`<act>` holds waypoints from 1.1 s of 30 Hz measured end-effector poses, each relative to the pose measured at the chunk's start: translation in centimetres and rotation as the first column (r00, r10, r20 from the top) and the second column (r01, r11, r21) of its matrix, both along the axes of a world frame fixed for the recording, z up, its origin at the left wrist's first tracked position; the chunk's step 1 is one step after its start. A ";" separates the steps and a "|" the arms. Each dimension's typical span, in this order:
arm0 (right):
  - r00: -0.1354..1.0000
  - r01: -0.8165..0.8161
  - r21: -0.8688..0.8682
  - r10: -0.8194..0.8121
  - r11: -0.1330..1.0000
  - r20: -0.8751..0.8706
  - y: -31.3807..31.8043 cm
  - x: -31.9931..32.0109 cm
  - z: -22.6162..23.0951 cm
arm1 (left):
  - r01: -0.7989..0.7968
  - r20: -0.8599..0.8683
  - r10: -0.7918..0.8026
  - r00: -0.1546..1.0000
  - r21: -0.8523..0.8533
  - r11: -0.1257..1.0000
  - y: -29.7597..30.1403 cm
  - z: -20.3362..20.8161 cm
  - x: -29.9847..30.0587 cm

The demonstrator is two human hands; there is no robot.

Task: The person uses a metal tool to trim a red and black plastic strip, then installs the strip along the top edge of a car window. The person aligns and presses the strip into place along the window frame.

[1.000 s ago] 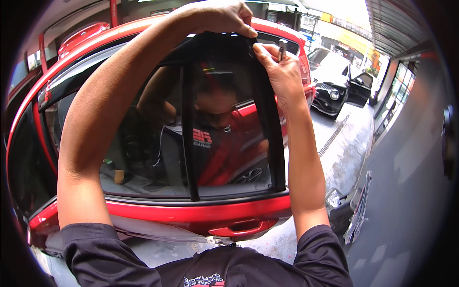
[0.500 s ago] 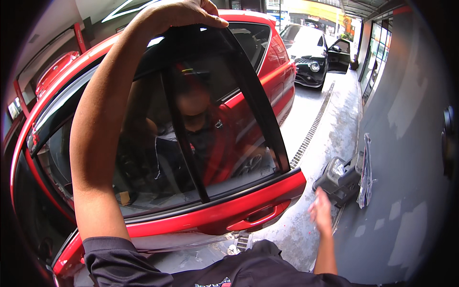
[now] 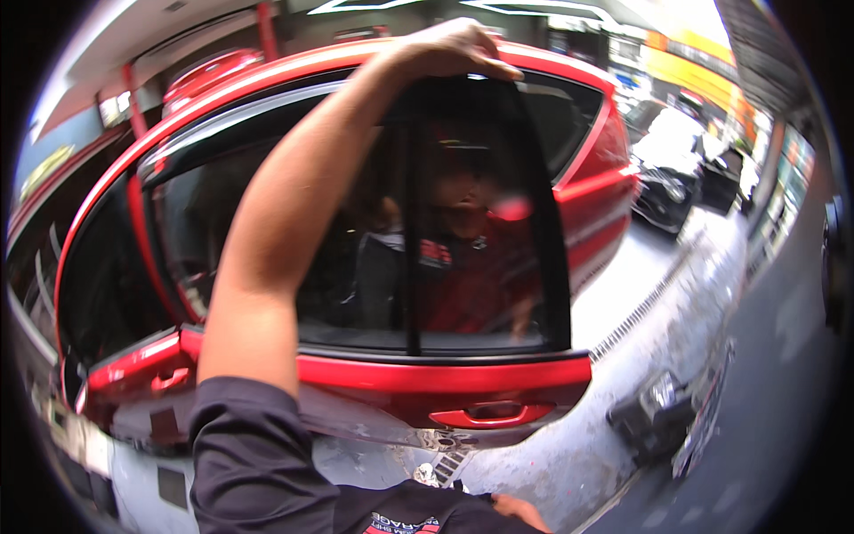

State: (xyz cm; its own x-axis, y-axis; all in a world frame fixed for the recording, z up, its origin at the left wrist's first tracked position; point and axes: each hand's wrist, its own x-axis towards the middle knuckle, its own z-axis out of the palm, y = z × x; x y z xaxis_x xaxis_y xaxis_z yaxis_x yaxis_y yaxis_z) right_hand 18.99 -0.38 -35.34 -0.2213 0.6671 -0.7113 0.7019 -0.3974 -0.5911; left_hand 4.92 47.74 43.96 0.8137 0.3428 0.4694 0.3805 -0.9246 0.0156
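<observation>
My left hand (image 3: 467, 49) rests high on the top edge of the window frame of a red car door (image 3: 445, 378). Its fingers are bent over the frame near the upper rear corner. The door stands open, its dark glass (image 3: 480, 294) facing me with reflections in it. Below the glass is a red door handle (image 3: 494, 416), which neither hand touches. Of my right arm (image 3: 520, 510) only a short bare stretch shows at the lower edge; the hand itself is out of sight.
The red car's body (image 3: 592, 209) extends behind the door. A dark grey case or stool (image 3: 654, 414) stands on the floor beside the grey wall (image 3: 774, 383). A drain grate (image 3: 632, 320) runs along the floor toward a black car (image 3: 663, 191) at the far right.
The view has turned left, so the door and cars appear shifted right. My left hand stays on the frame. My right hand has dropped from beside the door to out of view.
</observation>
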 end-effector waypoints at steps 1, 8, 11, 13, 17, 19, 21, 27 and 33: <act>0.992 0.020 -0.051 -0.014 0.998 0.127 1.7 -1.0 3.9 | 0.019 0.017 -0.020 1.000 0.060 0.998 0.0 -0.3 0.5; 0.978 -0.189 0.001 0.189 0.982 0.085 10.0 -1.7 6.2 | -0.211 0.276 0.160 0.948 0.167 0.963 -1.3 -1.4 -4.6; 0.971 -0.241 0.006 0.240 0.971 0.009 10.9 -2.4 7.7 | -0.225 0.436 0.001 0.900 0.461 0.859 -1.3 -1.6 -11.1; 0.961 -0.269 0.007 0.269 0.963 -0.060 11.0 -3.0 10.3 | -0.286 0.503 -0.021 0.864 0.523 0.803 -1.6 -2.6 -17.6; 0.901 -0.340 0.190 0.377 0.921 -0.216 14.3 -4.4 24.6 | -0.404 0.661 0.028 0.750 0.423 0.811 0.6 -5.1 -34.6; 0.842 -0.363 0.386 0.476 0.848 -0.255 18.0 -7.3 36.0 | -0.508 0.800 0.119 0.588 0.250 0.824 1.5 -6.5 -43.4; 0.769 -0.461 0.646 0.638 0.608 -0.052 21.0 -10.3 47.1 | -0.564 0.881 0.180 0.438 0.113 0.818 4.1 -8.2 -52.2; 0.806 -0.155 0.895 0.471 -0.418 0.359 34.4 -25.9 65.3 | -0.454 0.860 0.382 0.337 -0.207 0.867 7.6 -10.9 -63.1; 0.859 -0.371 0.675 0.041 -0.638 0.511 47.8 -37.1 74.7 | 0.154 0.801 0.342 0.492 -0.466 0.871 11.8 -8.3 -59.6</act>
State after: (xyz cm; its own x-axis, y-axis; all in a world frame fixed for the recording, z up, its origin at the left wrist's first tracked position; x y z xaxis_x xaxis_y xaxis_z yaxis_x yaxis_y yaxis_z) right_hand -18.10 47.43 39.36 -0.6890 0.1125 0.7160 0.5413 0.7368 0.4051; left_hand -54.67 59.57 35.64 0.0508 0.7422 0.6682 0.0319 -0.6700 0.7417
